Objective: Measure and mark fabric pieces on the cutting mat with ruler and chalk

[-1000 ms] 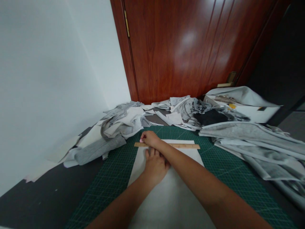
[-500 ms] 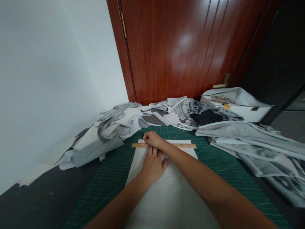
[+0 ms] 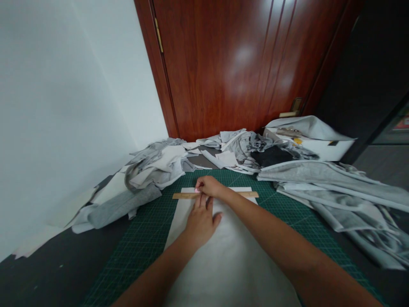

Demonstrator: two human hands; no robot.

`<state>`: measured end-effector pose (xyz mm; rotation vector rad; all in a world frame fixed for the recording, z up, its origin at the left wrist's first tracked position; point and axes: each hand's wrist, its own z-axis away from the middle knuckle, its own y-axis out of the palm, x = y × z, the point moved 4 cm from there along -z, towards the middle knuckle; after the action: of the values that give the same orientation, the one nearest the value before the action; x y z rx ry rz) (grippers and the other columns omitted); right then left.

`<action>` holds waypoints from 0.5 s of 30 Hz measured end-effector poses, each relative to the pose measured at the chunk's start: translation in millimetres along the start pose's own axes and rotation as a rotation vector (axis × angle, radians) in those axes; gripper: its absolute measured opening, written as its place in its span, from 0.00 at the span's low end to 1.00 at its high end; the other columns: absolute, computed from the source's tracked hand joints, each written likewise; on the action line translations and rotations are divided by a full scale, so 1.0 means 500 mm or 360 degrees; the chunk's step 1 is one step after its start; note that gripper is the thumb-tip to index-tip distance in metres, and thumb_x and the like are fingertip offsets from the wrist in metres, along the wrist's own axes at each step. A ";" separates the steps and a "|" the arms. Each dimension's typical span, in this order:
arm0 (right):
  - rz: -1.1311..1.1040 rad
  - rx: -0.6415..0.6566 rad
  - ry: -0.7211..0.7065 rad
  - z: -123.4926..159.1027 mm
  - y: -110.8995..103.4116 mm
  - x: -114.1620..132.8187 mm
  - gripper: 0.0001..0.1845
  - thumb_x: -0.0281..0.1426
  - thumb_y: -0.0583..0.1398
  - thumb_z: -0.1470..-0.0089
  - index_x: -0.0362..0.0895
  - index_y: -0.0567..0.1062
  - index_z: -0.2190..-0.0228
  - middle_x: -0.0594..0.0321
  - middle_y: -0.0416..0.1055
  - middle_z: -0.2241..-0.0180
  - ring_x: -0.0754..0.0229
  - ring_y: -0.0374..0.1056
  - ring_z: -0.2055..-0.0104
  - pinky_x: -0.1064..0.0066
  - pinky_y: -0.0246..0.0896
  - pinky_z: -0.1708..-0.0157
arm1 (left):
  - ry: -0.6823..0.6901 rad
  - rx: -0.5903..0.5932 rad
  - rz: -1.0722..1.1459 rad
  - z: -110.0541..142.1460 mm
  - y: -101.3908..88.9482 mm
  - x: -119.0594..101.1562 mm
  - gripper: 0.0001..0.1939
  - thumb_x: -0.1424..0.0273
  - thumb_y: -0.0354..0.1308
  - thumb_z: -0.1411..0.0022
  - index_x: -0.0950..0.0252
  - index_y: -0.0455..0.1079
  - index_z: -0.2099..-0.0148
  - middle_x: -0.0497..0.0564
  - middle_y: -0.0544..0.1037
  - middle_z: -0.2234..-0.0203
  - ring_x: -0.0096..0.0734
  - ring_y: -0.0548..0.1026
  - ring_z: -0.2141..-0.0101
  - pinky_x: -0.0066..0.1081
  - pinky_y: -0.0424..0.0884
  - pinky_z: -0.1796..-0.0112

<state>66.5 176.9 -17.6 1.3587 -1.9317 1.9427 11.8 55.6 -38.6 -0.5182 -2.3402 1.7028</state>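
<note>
My left hand (image 3: 200,224) lies spread on a white fabric piece (image 3: 231,264), fingertips pressing on a wooden ruler (image 3: 245,194). The ruler lies crosswise near the fabric's far end. Just beyond those fingertips, my right hand (image 3: 209,186) pinches a small pink piece, which looks like tailor's chalk (image 3: 197,190), at the ruler's far edge. My right forearm reaches across the fabric from the right and covers the middle of the ruler. Any mark under the chalk is too small to make out.
A green gridded cutting mat (image 3: 142,243) lies beneath the fabric. Grey and white fabric scraps (image 3: 159,168) are heaped on the left and along the back. Folded grey fabric (image 3: 338,183) is piled on the right, near a white box (image 3: 330,149). A wooden door (image 3: 223,68) stands behind.
My right hand has slid the pink chalk a short way to the right along the ruler's far edge. My left hand still presses on the ruler. The whole view has shifted slightly.
</note>
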 end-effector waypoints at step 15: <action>-0.0083 0.0006 -0.0008 0.048 -0.044 -0.050 0.09 0.18 0.60 0.54 0.41 0.78 0.73 0.65 0.75 0.72 0.65 0.68 0.70 0.78 0.57 0.69 | -0.0009 0.0088 -0.0067 -0.001 -0.010 -0.005 0.30 0.57 0.47 0.34 0.74 0.60 0.39 0.64 0.66 0.45 0.49 0.61 0.45 0.43 0.59 0.46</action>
<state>107.3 174.0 -20.4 1.4013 -1.8763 1.9226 13.5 53.9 -33.6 -0.4522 -2.2840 1.7467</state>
